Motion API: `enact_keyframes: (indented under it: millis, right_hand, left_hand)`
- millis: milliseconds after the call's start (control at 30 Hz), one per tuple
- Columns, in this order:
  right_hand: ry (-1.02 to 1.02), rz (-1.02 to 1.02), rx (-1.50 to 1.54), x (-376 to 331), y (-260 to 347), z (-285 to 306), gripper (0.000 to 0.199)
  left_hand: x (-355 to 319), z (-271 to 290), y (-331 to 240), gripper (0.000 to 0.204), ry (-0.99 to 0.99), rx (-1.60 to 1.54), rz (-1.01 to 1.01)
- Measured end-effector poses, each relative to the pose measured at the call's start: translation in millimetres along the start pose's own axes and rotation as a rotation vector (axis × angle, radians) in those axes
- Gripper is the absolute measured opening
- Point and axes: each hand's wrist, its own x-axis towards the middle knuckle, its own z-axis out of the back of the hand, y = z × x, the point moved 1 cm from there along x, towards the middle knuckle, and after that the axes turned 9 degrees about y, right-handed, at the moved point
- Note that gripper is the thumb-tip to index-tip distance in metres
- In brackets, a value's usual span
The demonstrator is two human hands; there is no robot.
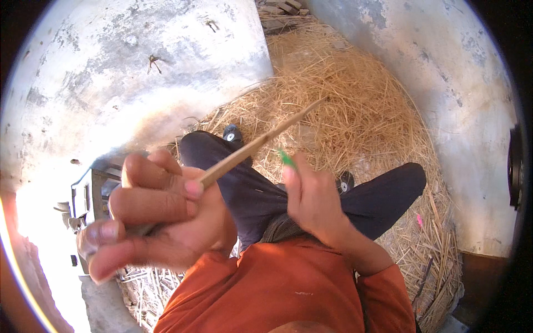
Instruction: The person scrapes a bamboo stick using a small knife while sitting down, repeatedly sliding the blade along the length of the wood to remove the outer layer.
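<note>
My left hand [172,213], raised close to the camera, pinches one end of a thin wooden stick [258,142] between thumb and fingers. The stick slants up and away to the right, narrowing toward its far tip above the straw. Its lower fingers are curled and slightly blurred. My right hand [316,197] is closed below the stick, in front of my lap. A small green object [286,158] pokes out past its thumb and forefinger; the fingers hide the rest, so I cannot tell its kind. It appears apart from the stick.
My bent legs in dark trousers [252,197] lie below the hands. Loose straw [355,100] covers the ground between a whitewashed left wall [183,50] and a right wall [461,111]. A dark metal frame [94,191] stands at left, bricks [283,8] at the back.
</note>
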Motion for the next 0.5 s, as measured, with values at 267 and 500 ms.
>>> enact_keyframes:
  millis: [267,500]
  right_hand:
    - [-0.016,-0.067,-0.091,7,-3,3,0.027]
    - [-0.005,-0.111,-0.088,13,-19,11,0.027]
  left_hand:
    - [3,-3,4,0.044,-0.067,0.039,-0.011]
    - [-1,-5,-4,0.042,-0.045,0.017,0.011]
